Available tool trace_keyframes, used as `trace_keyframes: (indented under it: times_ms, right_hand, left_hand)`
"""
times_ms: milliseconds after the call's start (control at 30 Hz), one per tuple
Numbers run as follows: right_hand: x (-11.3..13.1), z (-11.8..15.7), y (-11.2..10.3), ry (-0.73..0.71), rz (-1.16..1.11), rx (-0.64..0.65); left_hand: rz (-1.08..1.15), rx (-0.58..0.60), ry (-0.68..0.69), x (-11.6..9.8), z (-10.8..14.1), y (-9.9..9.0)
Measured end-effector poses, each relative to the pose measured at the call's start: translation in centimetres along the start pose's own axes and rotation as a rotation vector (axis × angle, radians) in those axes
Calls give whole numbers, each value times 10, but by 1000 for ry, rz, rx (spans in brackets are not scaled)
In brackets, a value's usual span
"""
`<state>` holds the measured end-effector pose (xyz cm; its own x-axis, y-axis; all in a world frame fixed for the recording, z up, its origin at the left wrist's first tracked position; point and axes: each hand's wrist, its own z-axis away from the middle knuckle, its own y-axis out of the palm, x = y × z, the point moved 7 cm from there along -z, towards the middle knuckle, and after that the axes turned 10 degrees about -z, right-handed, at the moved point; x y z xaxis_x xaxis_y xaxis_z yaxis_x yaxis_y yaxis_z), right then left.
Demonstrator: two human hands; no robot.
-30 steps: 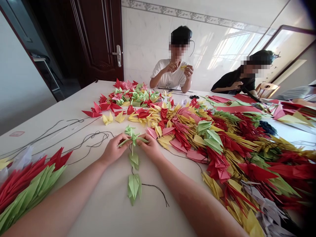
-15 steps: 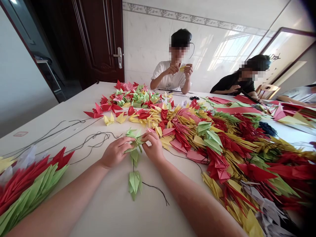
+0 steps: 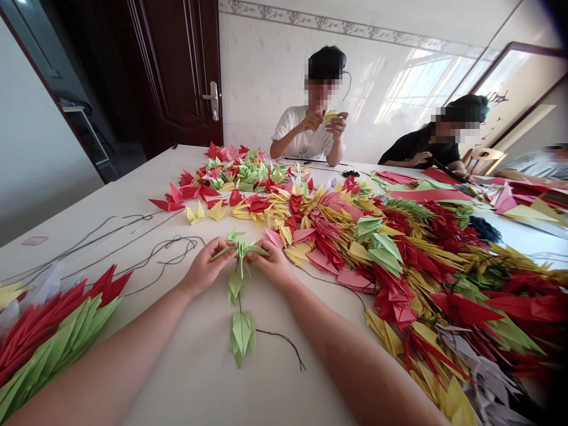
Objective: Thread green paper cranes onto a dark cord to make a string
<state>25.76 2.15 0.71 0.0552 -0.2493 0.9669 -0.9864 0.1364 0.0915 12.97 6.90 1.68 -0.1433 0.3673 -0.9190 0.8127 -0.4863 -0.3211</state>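
Fingertips of both hands pinch a green paper crane (image 3: pixel 239 251) by its wings at the middle of the frame: the left hand (image 3: pixel 205 267) grips the left wing tip, the right hand (image 3: pixel 271 264) the right, fingers pressed together on the paper. The crane's long axis runs left to right between the hands, both equally close. Straight below it, toward the bottom of the frame, two more green cranes (image 3: pixel 241 334) hang along a dark string (image 3: pixel 284 343) on the white table (image 3: pixel 89 213). A heap of coloured cranes (image 3: pixel 399 260) fills the right half; stacked folded papers (image 3: pixel 48 337) lie lower left. Other people sit at the top.
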Motion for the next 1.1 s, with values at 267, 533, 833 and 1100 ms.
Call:
trace_keyframes:
  times_ms: [267,533,833,1100]
  right_hand:
    - [-7,-1,-2,89,-66,-13]
    - [8,2,-7,-101,311,-135]
    - [8,2,-8,-99,362,-132]
    - [9,3,-10,-169,717,-141]
  left_hand:
    - [355,124,-182,14,-3,10]
    - [334,72,-191,16,-3,7]
    - [268,143,-119,13,-5,8]
    - [-294,201,13,2,-2,13]
